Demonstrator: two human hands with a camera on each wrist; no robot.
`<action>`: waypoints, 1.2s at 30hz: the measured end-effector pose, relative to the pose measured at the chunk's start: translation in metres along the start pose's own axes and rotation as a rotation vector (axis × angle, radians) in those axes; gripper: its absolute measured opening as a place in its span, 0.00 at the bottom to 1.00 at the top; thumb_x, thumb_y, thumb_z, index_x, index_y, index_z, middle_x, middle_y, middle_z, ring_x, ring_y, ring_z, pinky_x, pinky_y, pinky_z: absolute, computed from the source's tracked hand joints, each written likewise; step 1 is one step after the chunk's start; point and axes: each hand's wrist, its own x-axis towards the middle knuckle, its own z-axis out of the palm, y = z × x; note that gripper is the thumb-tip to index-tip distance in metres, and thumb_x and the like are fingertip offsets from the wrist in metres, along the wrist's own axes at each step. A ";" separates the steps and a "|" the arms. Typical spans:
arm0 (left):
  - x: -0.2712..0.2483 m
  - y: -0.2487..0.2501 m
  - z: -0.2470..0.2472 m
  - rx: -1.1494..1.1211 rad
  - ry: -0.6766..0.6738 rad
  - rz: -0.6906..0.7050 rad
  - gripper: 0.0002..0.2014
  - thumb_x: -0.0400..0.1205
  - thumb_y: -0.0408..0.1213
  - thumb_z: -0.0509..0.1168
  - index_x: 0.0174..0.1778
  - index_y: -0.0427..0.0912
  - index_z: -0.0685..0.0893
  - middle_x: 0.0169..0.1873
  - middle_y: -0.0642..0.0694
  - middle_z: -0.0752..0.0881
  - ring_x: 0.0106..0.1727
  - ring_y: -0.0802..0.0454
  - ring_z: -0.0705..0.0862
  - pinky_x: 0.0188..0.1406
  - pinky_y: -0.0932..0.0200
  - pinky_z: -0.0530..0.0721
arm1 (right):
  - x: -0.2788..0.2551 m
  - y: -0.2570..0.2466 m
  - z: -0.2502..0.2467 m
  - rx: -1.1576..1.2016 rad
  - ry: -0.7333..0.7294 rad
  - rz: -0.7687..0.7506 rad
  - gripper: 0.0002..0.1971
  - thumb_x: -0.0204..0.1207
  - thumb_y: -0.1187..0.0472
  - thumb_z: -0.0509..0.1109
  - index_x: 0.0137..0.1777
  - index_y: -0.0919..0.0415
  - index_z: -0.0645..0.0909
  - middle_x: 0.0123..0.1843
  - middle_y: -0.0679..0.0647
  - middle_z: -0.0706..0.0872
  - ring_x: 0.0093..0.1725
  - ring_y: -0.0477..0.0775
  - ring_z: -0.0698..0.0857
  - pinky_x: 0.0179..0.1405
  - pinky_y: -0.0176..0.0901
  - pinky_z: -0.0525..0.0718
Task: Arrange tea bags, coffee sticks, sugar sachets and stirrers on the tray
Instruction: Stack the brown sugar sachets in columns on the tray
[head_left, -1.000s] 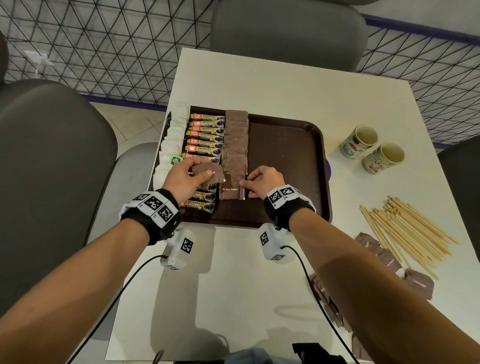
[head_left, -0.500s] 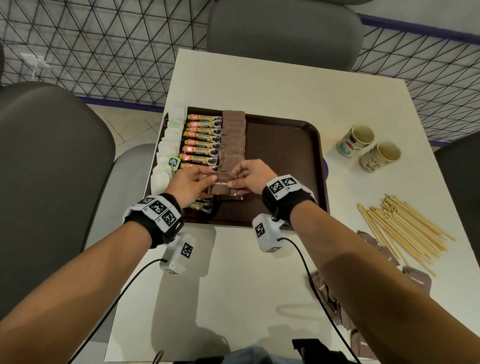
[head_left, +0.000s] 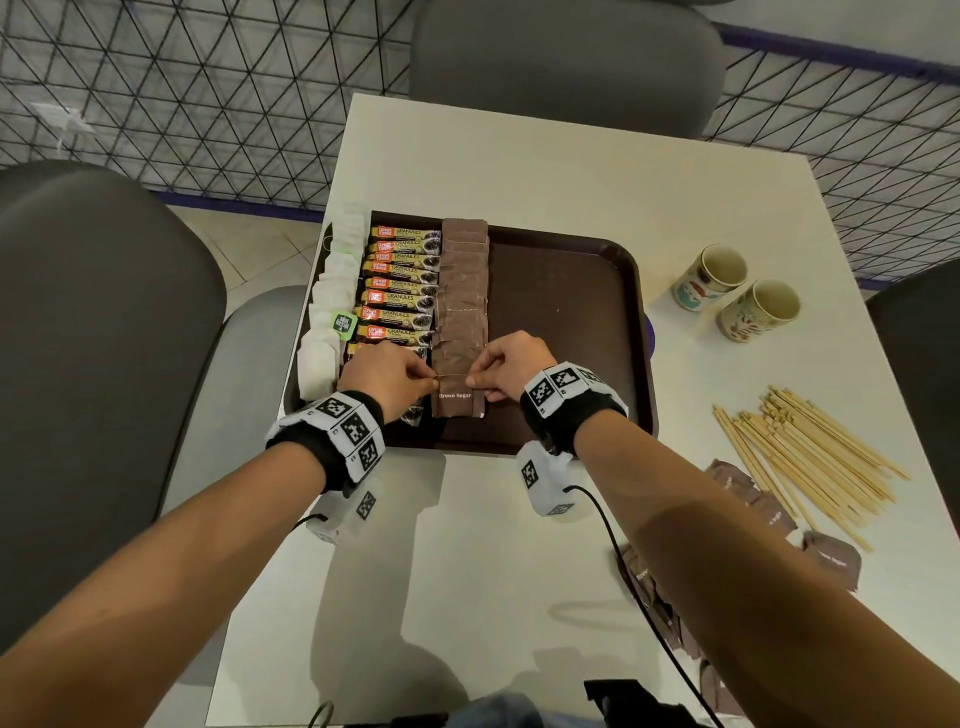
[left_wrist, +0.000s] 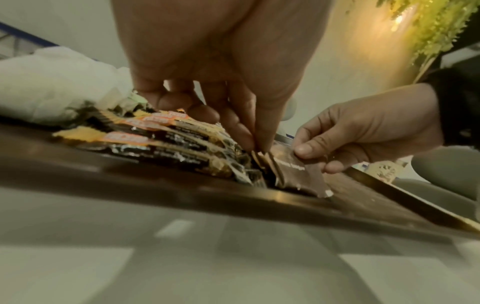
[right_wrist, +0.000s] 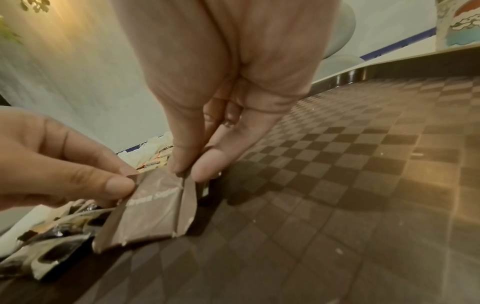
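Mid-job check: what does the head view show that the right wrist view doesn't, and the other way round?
Only the head view shows the wooden stirrers and loose brown sachets off the tray on the white table, the two paper cups, and the full rows of coffee sticks and white tea bags.

Only the right wrist view shows the checkered texture of the brown plastic tray and the right thumb and fingers pinching the sachet's edge.

Both show the left hand and right hand pinching the brown sugar sachet.

Left hand (head_left: 388, 375) and right hand (head_left: 511, 368) close together, fingers apparently pinching; forearms extended forward.
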 end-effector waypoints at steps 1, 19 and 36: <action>0.000 0.000 0.000 0.022 0.003 0.006 0.07 0.78 0.45 0.71 0.48 0.50 0.92 0.45 0.51 0.90 0.48 0.54 0.84 0.53 0.57 0.83 | 0.000 0.000 0.001 -0.004 0.014 0.001 0.07 0.70 0.65 0.78 0.35 0.58 0.83 0.34 0.52 0.85 0.35 0.48 0.87 0.42 0.41 0.90; 0.005 -0.001 0.002 0.020 0.046 0.032 0.03 0.78 0.41 0.71 0.44 0.48 0.88 0.28 0.57 0.79 0.38 0.57 0.79 0.41 0.62 0.74 | 0.000 0.000 0.007 -0.028 0.111 -0.015 0.09 0.69 0.66 0.79 0.33 0.57 0.81 0.31 0.50 0.83 0.31 0.48 0.86 0.39 0.44 0.91; -0.048 0.052 0.016 -0.203 -0.153 0.217 0.26 0.74 0.41 0.76 0.66 0.48 0.76 0.52 0.54 0.79 0.52 0.54 0.81 0.54 0.59 0.80 | -0.060 0.017 -0.055 -0.372 0.251 -0.089 0.23 0.67 0.52 0.79 0.60 0.54 0.79 0.60 0.53 0.77 0.56 0.50 0.79 0.52 0.39 0.75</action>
